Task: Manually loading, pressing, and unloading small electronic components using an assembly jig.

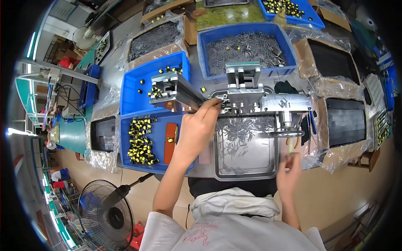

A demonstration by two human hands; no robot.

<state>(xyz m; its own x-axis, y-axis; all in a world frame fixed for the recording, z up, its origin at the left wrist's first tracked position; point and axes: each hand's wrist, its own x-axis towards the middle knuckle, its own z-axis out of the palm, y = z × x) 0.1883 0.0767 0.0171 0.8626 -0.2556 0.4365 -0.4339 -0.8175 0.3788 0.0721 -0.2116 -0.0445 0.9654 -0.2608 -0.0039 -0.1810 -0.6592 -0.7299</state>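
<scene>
My left hand (199,127) reaches to the middle of a metal hand press (247,99). Its fingers are pinched together at the press's clamping end, and whatever they hold there is hidden. Low on the right, my right hand (289,170) is closed round the pale handle (290,147) of the press's handwheel (286,134). Beneath the press lies a steel tray (247,178) with many thin dark metal strips (236,134) scattered in it. Left of my left forearm, small black-and-yellow parts (142,144) are heaped in a blue bin (161,121).
Another blue bin (136,75) and a large blue bin of dark pieces (247,29) stand behind. Plastic-lined cartons (324,129) flank the press on the right. An orange-red block (170,142) lies in the near left bin. A black floor fan (106,213) stands at lower left.
</scene>
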